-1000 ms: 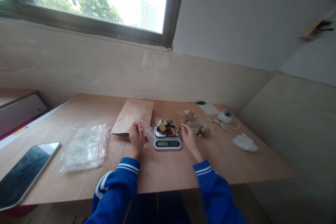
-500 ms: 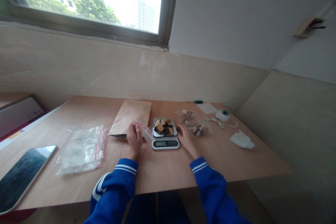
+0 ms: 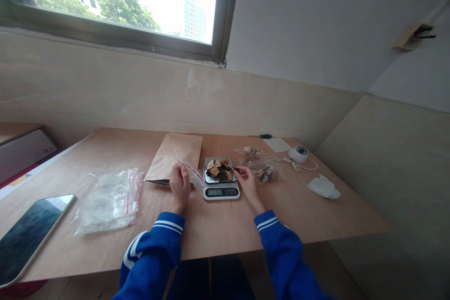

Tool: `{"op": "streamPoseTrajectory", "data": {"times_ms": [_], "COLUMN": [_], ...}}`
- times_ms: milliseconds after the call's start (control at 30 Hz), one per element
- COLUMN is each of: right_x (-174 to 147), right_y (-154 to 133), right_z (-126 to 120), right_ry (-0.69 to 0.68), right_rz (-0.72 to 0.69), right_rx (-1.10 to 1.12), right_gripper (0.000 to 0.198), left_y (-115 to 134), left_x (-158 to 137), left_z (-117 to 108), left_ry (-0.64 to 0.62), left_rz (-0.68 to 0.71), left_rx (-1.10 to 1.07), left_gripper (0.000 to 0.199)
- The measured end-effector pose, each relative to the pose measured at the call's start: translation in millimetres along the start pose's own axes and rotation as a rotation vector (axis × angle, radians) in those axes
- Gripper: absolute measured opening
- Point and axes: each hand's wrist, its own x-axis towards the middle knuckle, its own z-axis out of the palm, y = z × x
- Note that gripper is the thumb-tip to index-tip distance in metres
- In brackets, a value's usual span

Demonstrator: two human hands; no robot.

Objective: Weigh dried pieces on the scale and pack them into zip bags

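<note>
A small white digital scale [image 3: 221, 193] stands in the middle of the table, with several brown and pale dried slices [image 3: 220, 170] heaped on its metal pan. To its left, my left hand [image 3: 180, 183] is closed on a clear zip bag [image 3: 195, 176] with a red strip; the bag leans toward the scale. At the pan's right edge, my right hand [image 3: 247, 183] has thumb and fingers pinched on a dark dried slice [image 3: 236, 169] beside the heap. The figures on the display are too faint to read.
A brown paper bag [image 3: 176, 152] lies behind my left hand. Farther left are a stack of clear zip bags [image 3: 107, 201] and a phone [image 3: 33, 229]. Filled zip bags [image 3: 265, 168], a white corded device [image 3: 298, 153], a crumpled tissue [image 3: 324, 187] and a green-handled tool [image 3: 266, 136] lie right.
My right hand has shifted slightly, its fingertips now up over the pan's right edge with the dark slice showing. My left hand and the zip bag stay almost still.
</note>
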Motion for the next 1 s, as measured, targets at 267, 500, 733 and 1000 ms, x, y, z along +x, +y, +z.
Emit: {"op": "streamPoseTrajectory", "data": {"times_ms": [267,500,733,1000], "right_x": [-4.4,-4.7,-6.6,-7.2], "right_y": [2.7,20.3,20.8,17.6], "right_z": [-2.9,-6.5,-6.1,-7.5], "right_ry": [0.021,0.147,0.130,0.138], "right_rz": [-0.112,0.015,-0.037,-0.067], "right_rx": [-0.124,-0.062,-0.110,-0.160], "right_gripper": [0.037,0.041,0.035,0.033], "left_y": [-0.3,0.5,0.2,-0.1], "left_x": [-0.7,0.3,0.8,0.9], "left_z": [-1.6,-2.1,-2.3,-1.7], "left_ry": [-0.004,0.016,0.027,0.034], "left_rz": [-0.007,0.005,-0.001,-0.007], "left_rx": [0.010,0.018,0.017,0.021], "left_gripper": [0.026,0.025,0.026,0.025]}}
